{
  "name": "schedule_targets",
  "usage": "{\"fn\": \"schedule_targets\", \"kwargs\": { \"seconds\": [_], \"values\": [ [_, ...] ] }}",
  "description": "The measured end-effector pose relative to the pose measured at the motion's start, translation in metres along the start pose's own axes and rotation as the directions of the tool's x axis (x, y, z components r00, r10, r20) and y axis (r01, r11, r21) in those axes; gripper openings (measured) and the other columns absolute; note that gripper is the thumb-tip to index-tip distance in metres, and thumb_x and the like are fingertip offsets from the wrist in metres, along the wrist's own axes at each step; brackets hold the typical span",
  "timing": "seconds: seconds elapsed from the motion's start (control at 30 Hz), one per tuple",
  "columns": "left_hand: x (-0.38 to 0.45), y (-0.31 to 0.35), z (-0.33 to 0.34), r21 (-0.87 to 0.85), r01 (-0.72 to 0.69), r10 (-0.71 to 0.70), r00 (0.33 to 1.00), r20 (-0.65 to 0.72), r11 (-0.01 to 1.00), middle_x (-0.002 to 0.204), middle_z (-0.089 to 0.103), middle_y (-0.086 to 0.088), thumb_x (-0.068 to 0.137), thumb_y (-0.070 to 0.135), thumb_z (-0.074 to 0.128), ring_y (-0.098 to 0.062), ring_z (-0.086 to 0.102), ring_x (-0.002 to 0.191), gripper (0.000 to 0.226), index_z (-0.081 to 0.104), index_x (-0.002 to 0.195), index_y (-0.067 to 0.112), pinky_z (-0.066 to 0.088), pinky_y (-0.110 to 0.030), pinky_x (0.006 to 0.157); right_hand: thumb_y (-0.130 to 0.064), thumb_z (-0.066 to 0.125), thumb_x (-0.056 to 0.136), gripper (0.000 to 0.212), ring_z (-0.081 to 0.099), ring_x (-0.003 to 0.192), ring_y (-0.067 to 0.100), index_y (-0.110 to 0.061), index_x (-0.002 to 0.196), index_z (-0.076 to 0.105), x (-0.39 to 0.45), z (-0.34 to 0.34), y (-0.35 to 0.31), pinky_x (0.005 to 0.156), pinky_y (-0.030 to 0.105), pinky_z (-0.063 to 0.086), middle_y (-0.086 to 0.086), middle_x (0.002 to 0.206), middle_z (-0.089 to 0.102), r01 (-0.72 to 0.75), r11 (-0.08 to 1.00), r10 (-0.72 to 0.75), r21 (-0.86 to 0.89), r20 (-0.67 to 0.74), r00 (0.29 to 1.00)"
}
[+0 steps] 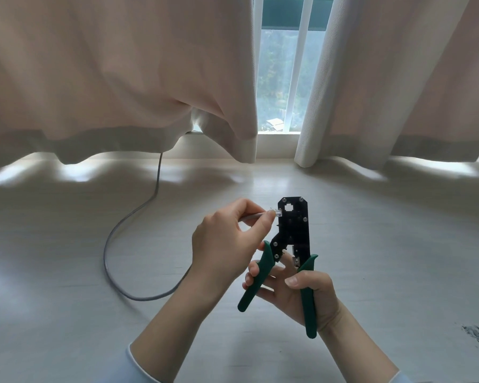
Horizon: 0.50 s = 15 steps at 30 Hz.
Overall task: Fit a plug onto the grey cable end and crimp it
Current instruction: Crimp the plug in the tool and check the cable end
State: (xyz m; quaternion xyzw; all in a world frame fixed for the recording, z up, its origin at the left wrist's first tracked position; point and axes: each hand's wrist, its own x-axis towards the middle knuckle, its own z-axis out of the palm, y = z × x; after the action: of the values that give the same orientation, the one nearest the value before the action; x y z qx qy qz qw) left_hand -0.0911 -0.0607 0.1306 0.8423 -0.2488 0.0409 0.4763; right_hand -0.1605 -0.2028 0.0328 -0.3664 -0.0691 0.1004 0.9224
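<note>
Holding the grey cable (138, 239) near its end, the left hand (224, 241) pinches it so the clear plug (84, 213) points at the crimping tool (291, 244) socket mid-frame; the right hand (302, 291) grips the spread green handles, steadying the tool upright above the tabletop (67, 313).

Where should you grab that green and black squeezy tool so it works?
Grab the crimping tool by its two green handles, coming from below, as the right hand does. They spread apart like scissors, so fingers can wrap around and squeeze. The black head stays free for the plug the left hand brings.
</note>
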Motion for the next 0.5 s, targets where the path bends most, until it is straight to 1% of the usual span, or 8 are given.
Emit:
{"fn": "schedule_targets", "kwargs": {
  "seconds": [0.1,0.17,0.23,0.37,0.5],
  "values": [
    [0.001,0.005,0.003,0.051,-0.033,0.034,0.999,-0.005,0.998,0.069,0.069,0.022,0.084,0.056,0.059,-0.002,0.064,0.076,0.025,0.062,0.077,0.032,0.046,-0.025,0.06,-0.003,0.053,0.073,0.052,0.047,0.108,0.042,-0.006,0.125,0.05,0.0,0.0,0.002,0.112,0.059,0.022,0.02,0.109,0.057,0.009,1.0,-0.009,-0.011,0.003,1.0],
    [0.001,0.008,0.005,0.073,-0.044,0.045,0.999,-0.004,0.996,0.071,0.069,0.021,0.085,0.056,0.058,-0.008,0.066,0.077,0.027,0.063,0.079,0.03,0.049,-0.029,0.064,-0.003,0.054,0.073,0.055,0.049,0.108,0.041,-0.004,0.128,0.048,0.001,0.0,0.003,0.112,0.059,0.022,0.02,0.109,0.058,0.01,1.0,-0.01,-0.011,0.001,1.0],
    [0.002,0.011,0.006,0.088,-0.05,0.051,0.999,-0.003,0.995,0.072,0.07,0.019,0.086,0.055,0.058,-0.012,0.067,0.076,0.028,0.063,0.08,0.029,0.051,-0.033,0.066,-0.004,0.056,0.073,0.058,0.051,0.108,0.04,-0.004,0.13,0.045,0.002,0.0,0.003,0.112,0.059,0.023,0.019,0.11,0.059,0.013,1.0,-0.012,-0.022,0.002,1.0],
    [0.002,0.014,0.008,0.092,-0.041,0.042,0.999,-0.009,0.995,0.072,0.071,0.017,0.086,0.055,0.058,-0.015,0.067,0.074,0.028,0.064,0.08,0.028,0.052,-0.037,0.068,-0.005,0.057,0.072,0.057,0.053,0.109,0.038,-0.006,0.129,0.048,0.002,0.0,0.003,0.112,0.058,0.025,0.018,0.114,0.061,0.026,0.999,-0.026,-0.029,0.012,1.0],
    [0.003,0.016,0.008,0.08,-0.026,0.028,0.999,-0.017,0.996,0.073,0.071,0.015,0.086,0.056,0.058,-0.016,0.068,0.071,0.028,0.063,0.079,0.029,0.053,-0.039,0.069,-0.004,0.055,0.07,0.059,0.053,0.107,0.038,-0.007,0.13,0.049,0.002,0.0,0.003,0.11,0.055,0.031,0.018,0.111,0.061,0.024,0.999,-0.024,-0.042,0.001,1.0]
  ]
}}
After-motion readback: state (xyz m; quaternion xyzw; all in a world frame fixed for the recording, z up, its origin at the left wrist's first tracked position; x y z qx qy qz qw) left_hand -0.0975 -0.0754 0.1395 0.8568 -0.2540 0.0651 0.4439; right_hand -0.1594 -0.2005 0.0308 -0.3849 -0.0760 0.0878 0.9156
